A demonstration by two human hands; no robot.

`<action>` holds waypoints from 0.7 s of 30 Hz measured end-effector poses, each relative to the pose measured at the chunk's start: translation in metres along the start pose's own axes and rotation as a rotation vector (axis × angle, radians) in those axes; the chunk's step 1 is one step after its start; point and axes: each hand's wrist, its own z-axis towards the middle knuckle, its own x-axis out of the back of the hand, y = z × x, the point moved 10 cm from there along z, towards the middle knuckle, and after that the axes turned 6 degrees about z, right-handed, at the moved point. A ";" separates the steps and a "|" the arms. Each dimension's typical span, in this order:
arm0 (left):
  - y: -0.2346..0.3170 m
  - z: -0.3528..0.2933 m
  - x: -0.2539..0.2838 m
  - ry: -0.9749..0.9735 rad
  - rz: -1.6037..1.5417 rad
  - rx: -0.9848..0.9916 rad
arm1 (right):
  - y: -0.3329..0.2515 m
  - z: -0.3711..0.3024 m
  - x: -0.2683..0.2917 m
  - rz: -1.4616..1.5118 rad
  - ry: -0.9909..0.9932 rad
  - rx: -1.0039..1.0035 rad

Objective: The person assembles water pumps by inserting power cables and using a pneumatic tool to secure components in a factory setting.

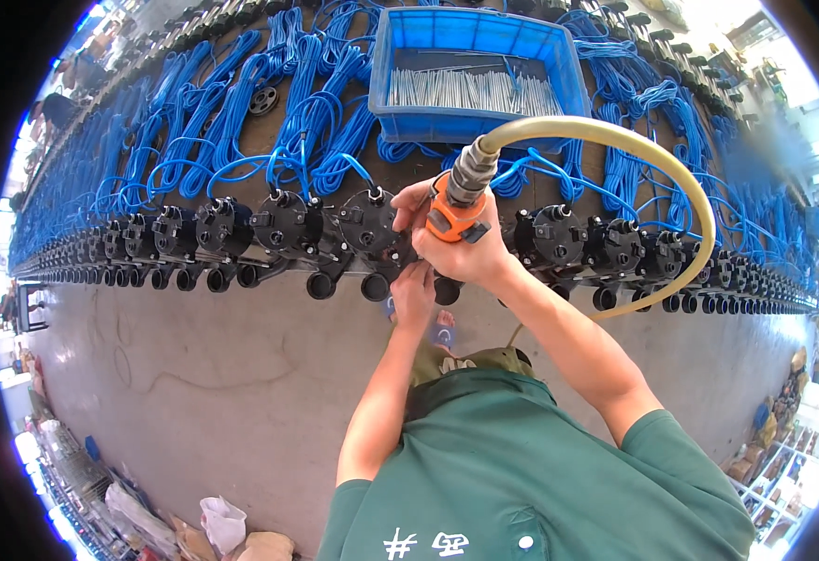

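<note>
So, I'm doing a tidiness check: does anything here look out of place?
One thing, perhaps: a dark wheel-like disc lies among the blue cable coils; its shape matches neither them nor the black units lined up in front. I see no clear spill or damage.

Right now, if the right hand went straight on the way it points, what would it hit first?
Pointing up and left, the right hand around the orange tool would likely meet the black housing first. Depth is unclear; they may already touch.
</note>
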 end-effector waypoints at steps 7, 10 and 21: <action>0.107 0.059 0.107 -0.312 0.000 -0.089 | -0.073 -0.026 0.062 0.106 0.241 0.101; 0.179 0.168 0.191 -0.309 -0.052 -0.147 | -0.115 -0.049 0.112 0.126 0.496 0.202; 0.148 0.135 -0.137 -1.580 -0.083 -1.154 | -0.091 -0.106 0.157 -0.080 1.062 0.069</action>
